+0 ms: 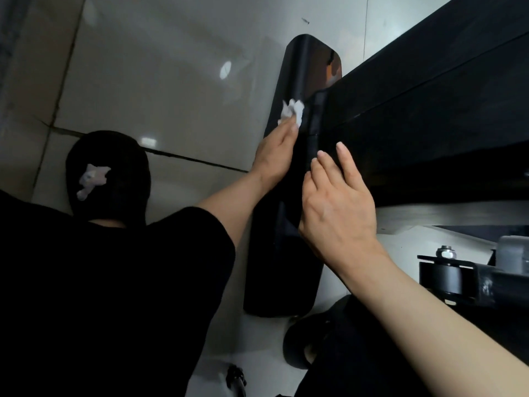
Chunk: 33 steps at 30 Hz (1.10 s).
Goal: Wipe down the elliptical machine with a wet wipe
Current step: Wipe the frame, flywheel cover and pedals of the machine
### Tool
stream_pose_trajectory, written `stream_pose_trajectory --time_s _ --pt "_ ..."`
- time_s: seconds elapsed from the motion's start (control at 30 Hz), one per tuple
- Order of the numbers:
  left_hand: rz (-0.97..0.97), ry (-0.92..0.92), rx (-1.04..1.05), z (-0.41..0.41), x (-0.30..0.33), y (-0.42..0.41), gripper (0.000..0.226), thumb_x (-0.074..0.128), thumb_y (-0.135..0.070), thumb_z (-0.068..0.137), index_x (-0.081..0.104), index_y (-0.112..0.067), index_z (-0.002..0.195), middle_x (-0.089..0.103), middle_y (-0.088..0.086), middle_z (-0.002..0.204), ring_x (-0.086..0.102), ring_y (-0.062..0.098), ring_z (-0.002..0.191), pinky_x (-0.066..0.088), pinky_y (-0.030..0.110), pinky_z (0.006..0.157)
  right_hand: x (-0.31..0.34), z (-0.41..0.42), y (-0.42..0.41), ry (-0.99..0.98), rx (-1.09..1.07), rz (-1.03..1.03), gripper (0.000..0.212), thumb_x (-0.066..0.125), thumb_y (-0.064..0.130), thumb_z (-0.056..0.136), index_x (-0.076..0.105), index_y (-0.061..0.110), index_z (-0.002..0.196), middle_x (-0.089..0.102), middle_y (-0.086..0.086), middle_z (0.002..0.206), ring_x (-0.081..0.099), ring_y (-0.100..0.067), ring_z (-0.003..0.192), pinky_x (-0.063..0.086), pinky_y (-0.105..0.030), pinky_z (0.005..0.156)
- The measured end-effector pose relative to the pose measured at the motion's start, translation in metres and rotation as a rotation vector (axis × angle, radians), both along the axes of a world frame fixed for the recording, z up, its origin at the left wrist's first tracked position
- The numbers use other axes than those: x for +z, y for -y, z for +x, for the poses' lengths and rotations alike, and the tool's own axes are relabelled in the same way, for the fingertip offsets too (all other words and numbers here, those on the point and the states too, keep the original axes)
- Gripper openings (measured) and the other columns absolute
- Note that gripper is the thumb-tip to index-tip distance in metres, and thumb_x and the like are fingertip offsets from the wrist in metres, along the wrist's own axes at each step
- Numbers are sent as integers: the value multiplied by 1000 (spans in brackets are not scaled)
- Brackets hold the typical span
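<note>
A long black part of the elliptical machine [297, 78] with rounded ends lies on the tiled floor, joined to a big black beam [429, 96] running up to the right. My left hand [274, 156] holds a crumpled white wet wipe [292, 111] against the black part near its junction with the beam. My right hand [337, 207] hovers just right of it, fingers straight and spread, close to the black surface and holding nothing. Whether it touches the surface is unclear.
Glossy grey floor tiles [160, 81] fill the left. A black shoe [108, 173] with a pale ornament rests at left, another black shoe [303, 345] at the bottom. A black bracket with a roller and a silver bolt [446, 253] sits at the right.
</note>
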<state>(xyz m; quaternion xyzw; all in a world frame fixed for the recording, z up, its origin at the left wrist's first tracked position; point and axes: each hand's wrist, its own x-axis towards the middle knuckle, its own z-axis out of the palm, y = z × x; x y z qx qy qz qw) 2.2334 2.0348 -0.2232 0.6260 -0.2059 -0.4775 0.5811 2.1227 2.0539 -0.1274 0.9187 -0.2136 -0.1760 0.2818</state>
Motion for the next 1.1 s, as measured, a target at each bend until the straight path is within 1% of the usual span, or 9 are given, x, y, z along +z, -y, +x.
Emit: stream_pose_trajectory --time_s 0.1,0.3,0.53,0.67,0.73,0.83,0.93,1.0,1.1 --pt "-131 65 -46 8 31 26 41 35 -29 106 43 -19 146 36 4 155 27 13 145 18 28 120 3 -11 -2 40 -13 -30 47 59 22 83 63 -11 118 59 -26 130 44 -36 135 3 -41 122" --pt "-144 157 20 -11 25 4 40 39 -19 105 45 -8 143 40 6 152 32 14 143 21 21 117 11 -38 -2 74 113 -66 57 51 16 82 51 -8 134 43 -23 147 32 -33 143 -1 -41 121" --pt "-127 160 165 -67 25 -44 40 39 -18 105 44 -9 144 39 4 153 32 13 143 20 6 108 -4 -92 -10 142 136 -48 66 63 25 86 42 -3 143 29 -14 157 22 -25 148 9 -44 122" --pt "-121 282 200 -99 18 -70 43 39 -15 104 39 -8 146 33 8 155 28 16 145 13 -2 105 -16 -115 -22 186 65 36 63 61 16 83 45 -5 140 33 -18 154 28 -29 145 23 -49 118" --pt "-87 341 198 -112 15 -81 46 39 -14 103 34 -9 149 29 9 158 23 14 145 9 -3 105 -22 -118 -30 256 -73 173 56 59 8 78 53 -7 132 44 -22 146 45 -36 134 36 -47 111" --pt "-100 320 88 -139 7 -100 50 37 -17 103 29 -6 150 26 11 158 21 10 144 12 8 114 -26 -107 -37 610 -720 698 38 56 14 89 63 9 125 62 -13 126 60 -30 111 47 -41 98" --pt "-113 139 -20 -165 5 -121 45 37 -17 103 38 -5 147 36 9 154 31 15 144 21 29 120 -28 -92 -37 1145 -1179 1223 19 55 19 90 74 21 90 67 8 67 61 -7 64 51 -24 58" --pt "-77 72 2 -164 3 -128 41 42 -16 101 51 -7 140 51 7 144 45 13 135 33 33 116 -36 -86 -38 1295 -1254 1274 20 57 14 92 70 18 77 56 11 53 51 -3 50 41 -17 45" --pt "25 120 49 -145 -4 -136 36 48 -25 86 73 -10 108 71 1 113 64 14 107 48 35 99 -60 -78 -49 1441 -1377 1216 21 64 3 86 66 12 68 57 -1 59 51 -13 56 40 -26 51"
